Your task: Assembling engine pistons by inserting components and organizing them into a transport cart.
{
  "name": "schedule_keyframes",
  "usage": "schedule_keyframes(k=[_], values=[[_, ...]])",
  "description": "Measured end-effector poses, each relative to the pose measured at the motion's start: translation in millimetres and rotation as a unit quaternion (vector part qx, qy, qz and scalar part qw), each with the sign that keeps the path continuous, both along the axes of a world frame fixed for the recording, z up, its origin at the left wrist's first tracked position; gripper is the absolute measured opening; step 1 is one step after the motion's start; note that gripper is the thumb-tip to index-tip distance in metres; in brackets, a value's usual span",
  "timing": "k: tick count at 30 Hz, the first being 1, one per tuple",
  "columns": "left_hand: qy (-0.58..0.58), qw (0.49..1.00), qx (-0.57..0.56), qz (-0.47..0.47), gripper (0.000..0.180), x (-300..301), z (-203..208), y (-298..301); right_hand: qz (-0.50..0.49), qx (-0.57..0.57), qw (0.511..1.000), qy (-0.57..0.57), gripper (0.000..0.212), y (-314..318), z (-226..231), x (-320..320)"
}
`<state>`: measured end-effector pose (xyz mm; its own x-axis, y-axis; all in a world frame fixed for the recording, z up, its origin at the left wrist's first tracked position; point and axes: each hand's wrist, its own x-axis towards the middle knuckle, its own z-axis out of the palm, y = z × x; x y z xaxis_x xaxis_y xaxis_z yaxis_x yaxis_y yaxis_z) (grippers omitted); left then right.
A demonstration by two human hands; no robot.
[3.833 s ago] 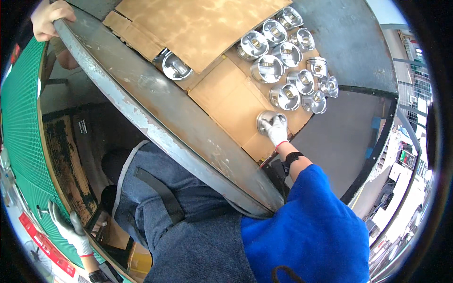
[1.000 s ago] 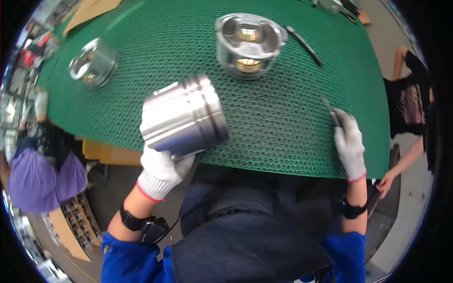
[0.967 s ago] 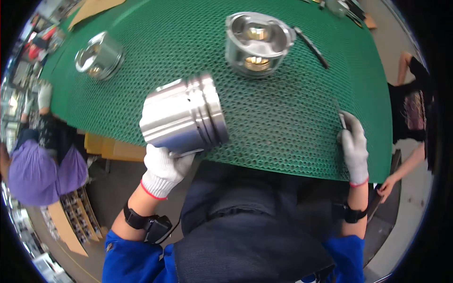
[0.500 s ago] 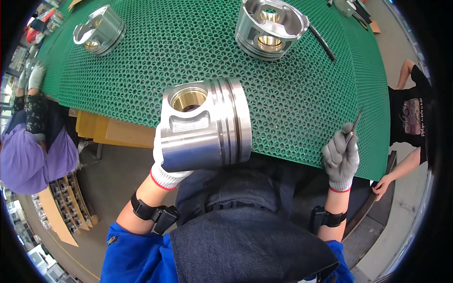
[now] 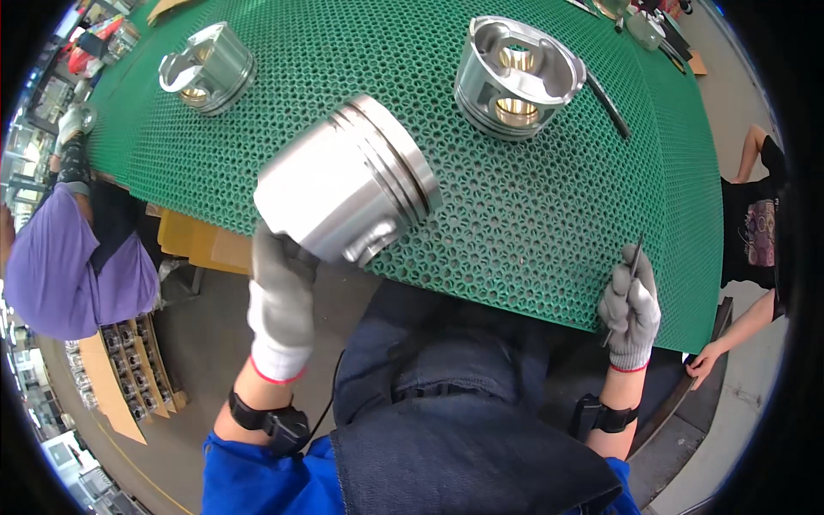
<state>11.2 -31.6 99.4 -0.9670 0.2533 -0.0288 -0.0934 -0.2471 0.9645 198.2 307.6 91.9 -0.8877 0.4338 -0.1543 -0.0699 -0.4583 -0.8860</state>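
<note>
A shiny metal piston [image 5: 330, 184] is tilted above the near edge of the green mat, its grooved end toward the upper right. My left hand [image 5: 281, 292], in a grey-and-white glove, grips its lower left end; the fingertips are hidden by the piston. At the right, my gloved right hand [image 5: 631, 305] is closed around a thin dark pointed tool [image 5: 636, 257], which points up and away. It rests at the mat's front edge, well apart from the piston.
Two more pistons stand on the green mat [image 5: 515, 240]: one at far left [image 5: 210, 69], one at far centre [image 5: 515, 81]. Beside the latter lies a black rod [image 5: 609, 107]. A person in purple [image 5: 77, 257] is at left, another in black [image 5: 755, 215] at right. A divided carton [image 5: 129, 369] holds parts.
My left hand has turned the piston, so its plain curved side now faces up and the large brass-lined hole is out of sight. The tool in my right hand has tilted more upright.
</note>
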Motion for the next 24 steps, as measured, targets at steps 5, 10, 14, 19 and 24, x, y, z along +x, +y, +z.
schedule_keyframes(k=[5,10,14,19,24], values=[[0.233,0.941,-0.243,0.014,0.078,-15,-3,9,0.029,-0.008,0.998,0.061,0.050,1,-3,3],[0.242,0.932,-0.269,0.010,0.034,-34,23,29,-0.056,-0.022,0.997,0.053,0.046,-14,-3,-6],[0.570,0.672,-0.455,-0.128,0.045,-19,57,35,-0.069,-0.019,0.997,0.013,0.044,-7,-4,2],[0.567,0.724,-0.379,0.105,0.068,-29,0,23,-0.052,0.100,0.993,-0.042,0.047,-33,11,27],[0.422,0.864,-0.274,-0.022,0.054,-17,20,57,0.025,0.249,0.966,-0.067,0.027,-52,34,35]])
